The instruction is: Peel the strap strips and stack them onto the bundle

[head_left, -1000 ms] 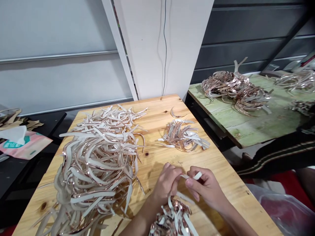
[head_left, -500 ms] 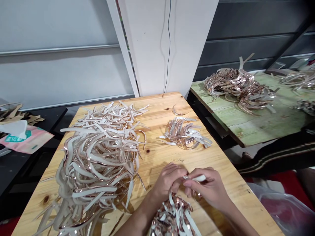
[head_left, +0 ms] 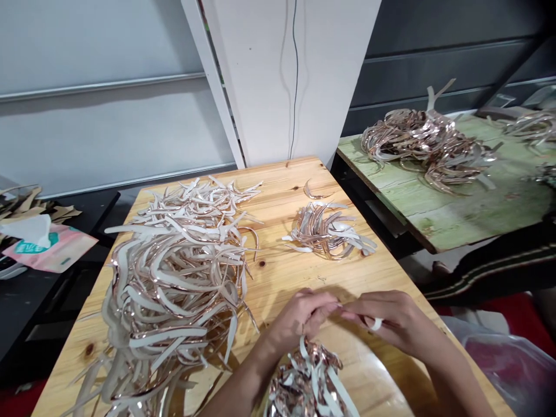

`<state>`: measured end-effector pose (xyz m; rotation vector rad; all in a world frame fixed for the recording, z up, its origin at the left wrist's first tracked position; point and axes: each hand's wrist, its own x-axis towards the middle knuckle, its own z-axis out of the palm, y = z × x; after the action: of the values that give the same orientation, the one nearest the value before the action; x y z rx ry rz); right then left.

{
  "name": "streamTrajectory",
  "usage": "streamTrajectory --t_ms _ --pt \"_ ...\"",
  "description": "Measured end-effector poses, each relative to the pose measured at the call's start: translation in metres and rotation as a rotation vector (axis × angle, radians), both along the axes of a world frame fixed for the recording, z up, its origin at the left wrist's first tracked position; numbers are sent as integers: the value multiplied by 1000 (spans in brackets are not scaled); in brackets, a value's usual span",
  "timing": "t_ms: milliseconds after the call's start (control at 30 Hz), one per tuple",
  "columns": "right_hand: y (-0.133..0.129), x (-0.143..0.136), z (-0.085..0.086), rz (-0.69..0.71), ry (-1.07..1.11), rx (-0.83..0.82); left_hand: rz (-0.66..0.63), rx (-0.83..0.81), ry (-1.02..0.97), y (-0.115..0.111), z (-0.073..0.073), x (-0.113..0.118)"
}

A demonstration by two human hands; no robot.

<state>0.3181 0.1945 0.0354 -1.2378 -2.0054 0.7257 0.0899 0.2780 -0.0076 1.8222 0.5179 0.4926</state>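
Above a bundle of knotted white and rose-gold strips (head_left: 306,379) near the table's front edge, my left hand (head_left: 309,313) is closed, with a strip running from beneath it down to the bundle. My right hand (head_left: 386,318) is closed in a pinch on a thin white strip (head_left: 376,324), whose end pokes out between its fingers. The fingertips of both hands nearly meet. A large heap of loose curved strips (head_left: 178,284) covers the left of the table, and a smaller pile (head_left: 325,231) lies beyond my hands.
The wooden table (head_left: 278,231) stands against a white pillar (head_left: 286,81). On a green table (head_left: 469,220) at the right lies another heap of strips (head_left: 425,145). A pink tissue pack (head_left: 61,249) sits at the left. A person's dark striped sleeve or trouser leg (head_left: 490,266) shows at right.
My right hand has moved right and turned, its back now more upward. The white strip's end sits lower between its fingers. The view has shifted slightly.
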Motion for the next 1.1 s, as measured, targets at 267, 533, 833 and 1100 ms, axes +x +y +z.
streamTrajectory --t_ms 267,533,833,1100 --pt "-12 -70 11 -242 473 253 179 77 -117 -1 0 0" --pt "1 -89 6 405 -40 126 299 312 -157 -2 -13 1" --pt "-2 -39 -5 -238 67 181 324 -3 -125 -7 -18 -7" --pt "12 -35 -19 -92 43 196 279 -182 -111 -3 -6 -2"
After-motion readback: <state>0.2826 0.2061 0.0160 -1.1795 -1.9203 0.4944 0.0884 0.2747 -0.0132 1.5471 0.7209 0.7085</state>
